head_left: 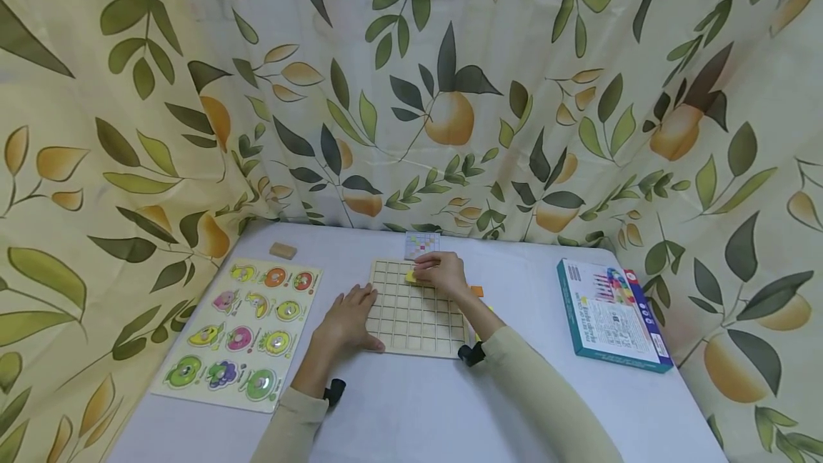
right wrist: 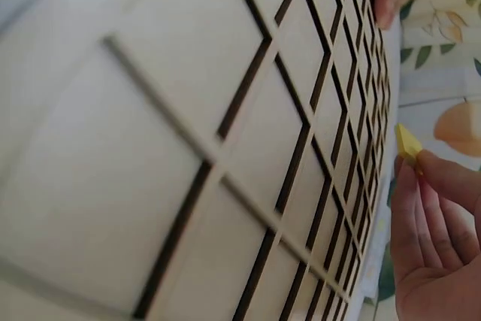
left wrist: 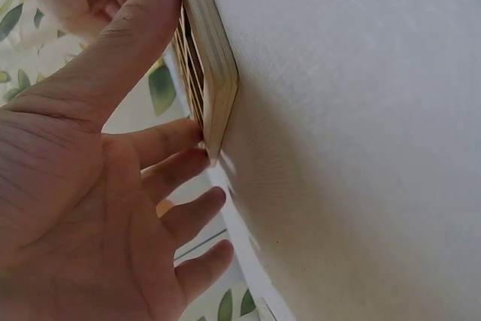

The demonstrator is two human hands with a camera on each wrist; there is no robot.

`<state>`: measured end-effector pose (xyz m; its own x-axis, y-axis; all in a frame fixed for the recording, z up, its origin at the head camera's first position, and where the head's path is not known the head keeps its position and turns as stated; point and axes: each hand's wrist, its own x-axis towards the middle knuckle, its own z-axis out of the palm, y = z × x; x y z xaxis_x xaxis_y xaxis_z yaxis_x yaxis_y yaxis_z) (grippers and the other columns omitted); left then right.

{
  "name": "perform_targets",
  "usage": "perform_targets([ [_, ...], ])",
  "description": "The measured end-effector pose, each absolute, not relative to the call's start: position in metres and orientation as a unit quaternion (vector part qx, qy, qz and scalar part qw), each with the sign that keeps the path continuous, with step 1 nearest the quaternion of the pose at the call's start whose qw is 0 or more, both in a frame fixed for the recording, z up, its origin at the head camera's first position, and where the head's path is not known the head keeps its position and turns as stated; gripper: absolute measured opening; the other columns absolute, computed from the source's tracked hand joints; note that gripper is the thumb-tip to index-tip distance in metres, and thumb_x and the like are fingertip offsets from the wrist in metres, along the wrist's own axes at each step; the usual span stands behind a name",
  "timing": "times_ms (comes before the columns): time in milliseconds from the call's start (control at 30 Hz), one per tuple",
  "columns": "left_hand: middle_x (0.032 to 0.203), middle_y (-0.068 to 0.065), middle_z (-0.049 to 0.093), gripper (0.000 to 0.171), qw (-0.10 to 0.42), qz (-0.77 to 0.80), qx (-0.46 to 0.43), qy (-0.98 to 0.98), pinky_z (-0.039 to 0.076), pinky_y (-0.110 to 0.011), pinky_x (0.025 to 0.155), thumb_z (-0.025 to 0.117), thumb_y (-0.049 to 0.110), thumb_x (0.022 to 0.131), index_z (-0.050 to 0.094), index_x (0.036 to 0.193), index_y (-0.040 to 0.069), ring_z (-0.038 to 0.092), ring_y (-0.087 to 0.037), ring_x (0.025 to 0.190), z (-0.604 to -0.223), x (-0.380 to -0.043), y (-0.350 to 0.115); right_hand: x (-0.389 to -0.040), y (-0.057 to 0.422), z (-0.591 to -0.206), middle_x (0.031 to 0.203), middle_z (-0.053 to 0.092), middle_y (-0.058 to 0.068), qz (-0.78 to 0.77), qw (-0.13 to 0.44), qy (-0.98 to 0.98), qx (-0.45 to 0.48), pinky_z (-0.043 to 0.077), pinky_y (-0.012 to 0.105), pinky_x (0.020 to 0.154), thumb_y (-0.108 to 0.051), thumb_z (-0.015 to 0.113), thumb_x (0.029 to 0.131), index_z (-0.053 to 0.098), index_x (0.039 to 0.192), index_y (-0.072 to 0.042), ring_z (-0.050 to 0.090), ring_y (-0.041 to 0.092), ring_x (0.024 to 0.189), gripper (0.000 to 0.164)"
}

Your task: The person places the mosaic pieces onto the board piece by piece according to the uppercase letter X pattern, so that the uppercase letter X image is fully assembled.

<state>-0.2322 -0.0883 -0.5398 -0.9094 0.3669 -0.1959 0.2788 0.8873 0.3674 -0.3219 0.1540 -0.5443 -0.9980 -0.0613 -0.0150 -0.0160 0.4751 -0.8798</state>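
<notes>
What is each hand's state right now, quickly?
Left hand: open, touching the wooden grid board.
Right hand: closed, pinching a yellow piece between thumb and fingers.

Both wrist views look dim and soft.

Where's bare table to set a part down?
Free: right of the orange piece, up to the box; also nearside of the board, between the sleeves. Crowded: the gap between fruit puzzle and board, partly filled by the left hand, and the board's far edge, with the right hand near the card.
</notes>
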Motion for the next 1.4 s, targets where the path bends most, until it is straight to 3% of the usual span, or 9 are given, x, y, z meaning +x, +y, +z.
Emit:
perform_targets([
  [333, 0.169, -0.016, 0.031, 0.119, 0.132, 0.165, 0.17, 0.962, 0.021, -0.057, 0.128, 0.095, 0.051, 0.068, 0.038, 0.16, 0.004, 0.022, -0.036, 0.158, -0.543, -0.234, -0.09, -0.337, 0.128, -0.552, 0.089, 0.08, 0.004, -0.53, 0.041, 0.845, -0.05, 0.062, 0.028, 0.078, -0.009, 0.087, 0.085, 0.08, 0.108, -0.003, 0.076, 0.015, 0.084, 0.025],
  [433, 0.169, -0.015, 0.03, 0.119, 0.133, 0.168, 0.172, 0.962, 0.021, -0.057, 0.128, 0.095, 0.052, 0.069, 0.038, 0.161, 0.004, 0.022, -0.036, 0.158, -0.543, -0.234, -0.089, -0.339, 0.123, -0.554, 0.089, 0.08, 0.004, -0.533, 0.042, 0.843, -0.058, 0.063, 0.031, 0.077, -0.007, 0.086, 0.085, 0.08, 0.107, -0.003, 0.077, 0.016, 0.081, 0.023],
  [567, 0.169, -0.016, 0.03, 0.119, 0.132, 0.176, 0.172, 0.96, 0.021, -0.057, 0.128, 0.096, 0.05, 0.068, 0.038, 0.16, 0.003, 0.022, -0.037, 0.158, -0.543, -0.234, -0.088, -0.342, 0.119, -0.557, 0.089, 0.08, 0.004, -0.518, 0.034, 0.852, -0.07, 0.057, 0.04, 0.102, -0.008, 0.086, 0.086, 0.08, 0.105, -0.005, 0.077, 0.015, 0.081, 0.02],
  [667, 0.169, -0.016, 0.03, 0.119, 0.133, 0.178, 0.171, 0.96, 0.02, -0.057, 0.128, 0.096, 0.05, 0.068, 0.038, 0.16, 0.003, 0.022, -0.037, 0.158, -0.543, -0.234, -0.087, -0.343, 0.116, -0.559, 0.087, 0.08, 0.003, -0.496, 0.024, 0.865, -0.076, 0.036, 0.042, 0.123, -0.008, 0.087, 0.085, 0.081, 0.103, -0.006, 0.077, 0.015, 0.08, 0.019],
  [800, 0.169, -0.017, 0.03, 0.118, 0.133, 0.178, 0.17, 0.96, 0.02, -0.057, 0.128, 0.096, 0.049, 0.069, 0.037, 0.16, 0.003, 0.022, -0.037, 0.158, -0.543, -0.234, -0.088, -0.343, 0.113, -0.559, 0.084, 0.08, 0.001, -0.471, 0.017, 0.878, -0.078, 0.018, 0.039, 0.13, -0.009, 0.088, 0.083, 0.082, 0.101, -0.007, 0.076, 0.014, 0.077, 0.019],
  [933, 0.169, -0.017, 0.03, 0.118, 0.134, 0.181, 0.168, 0.96, 0.02, -0.057, 0.128, 0.096, 0.048, 0.069, 0.038, 0.16, 0.003, 0.022, -0.037, 0.158, -0.54, -0.232, -0.088, -0.343, 0.112, -0.56, 0.083, 0.079, -0.001, -0.454, 0.018, 0.888, -0.075, 0.03, 0.04, 0.126, -0.01, 0.089, 0.083, 0.082, 0.101, -0.007, 0.076, 0.012, 0.076, 0.02],
  [1067, 0.169, -0.017, 0.03, 0.117, 0.137, 0.183, 0.165, 0.959, 0.019, -0.057, 0.128, 0.097, 0.047, 0.069, 0.038, 0.16, 0.003, 0.022, -0.037, 0.158, -0.539, -0.232, -0.087, -0.343, 0.113, -0.56, 0.084, 0.08, -0.002, -0.453, 0.025, 0.888, -0.07, 0.055, 0.04, 0.105, -0.011, 0.09, 0.082, 0.081, 0.102, -0.007, 0.076, 0.011, 0.077, 0.022],
  [1167, 0.169, -0.016, 0.03, 0.117, 0.139, 0.18, 0.163, 0.96, 0.019, -0.057, 0.128, 0.096, 0.047, 0.069, 0.037, 0.161, 0.003, 0.021, -0.037, 0.158, -0.537, -0.233, -0.087, -0.342, 0.114, -0.558, 0.086, 0.08, -0.001, -0.464, 0.028, 0.883, -0.069, 0.061, 0.039, 0.092, -0.011, 0.09, 0.082, 0.081, 0.104, -0.006, 0.076, 0.012, 0.079, 0.024],
  [1400, 0.169, -0.017, 0.03, 0.117, 0.143, 0.184, 0.162, 0.959, 0.02, -0.057, 0.128, 0.096, 0.046, 0.07, 0.037, 0.16, 0.003, 0.022, -0.038, 0.158, -0.538, -0.232, -0.088, -0.33, 0.128, -0.553, 0.085, 0.079, 0.0, -0.48, 0.02, 0.874, -0.066, 0.062, 0.036, 0.087, -0.012, 0.088, 0.085, 0.08, 0.106, -0.005, 0.076, 0.014, 0.079, 0.024],
])
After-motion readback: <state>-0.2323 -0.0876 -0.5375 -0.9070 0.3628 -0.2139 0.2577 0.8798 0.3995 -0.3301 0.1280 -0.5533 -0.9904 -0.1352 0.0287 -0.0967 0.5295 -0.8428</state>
